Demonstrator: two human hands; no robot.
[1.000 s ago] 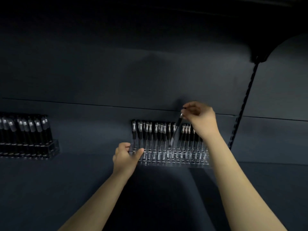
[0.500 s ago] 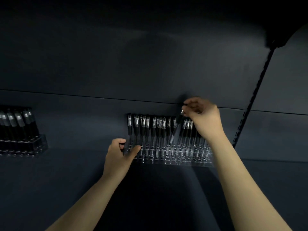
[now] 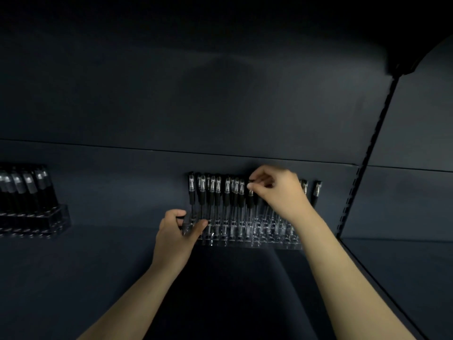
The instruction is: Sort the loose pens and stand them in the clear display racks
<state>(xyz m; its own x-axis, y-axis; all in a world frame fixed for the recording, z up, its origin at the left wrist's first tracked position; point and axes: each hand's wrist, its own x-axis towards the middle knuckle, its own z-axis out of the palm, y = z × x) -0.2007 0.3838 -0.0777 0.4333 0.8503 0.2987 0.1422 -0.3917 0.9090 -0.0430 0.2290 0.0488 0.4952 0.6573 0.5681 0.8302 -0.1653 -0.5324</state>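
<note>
Nearest to the camera, the left hand (image 3: 176, 231) grips the left end of the clear rack (image 3: 277, 242), with the thumb at the front and the fingers curled over the top edge. The rack stands on the dark shelf (image 3: 98, 266) and looks like light plastic that can slide easily, so it is sensible to brace it in this way.

A little farther, the right hand (image 3: 279, 196) pinches the upper end of one pen (image 3: 250, 200) between the thumb and the bent fingers. This pen stands almost upright in the middle of the rack, directly under the fingertips, and its lower end is lost among the holes. I judge that the pen is light, stiff and rather smooth, so it can slip or tilt. The best place to hold it is the dark part near the top, with a gentle pinch.

To the left of it the row of pens (image 3: 218, 192) stands close together, touching or nearly so. Far to the left, well apart, a second rack (image 3: 49, 220) is full of pens. Behind everything is the back panel (image 3: 220, 106).
</note>
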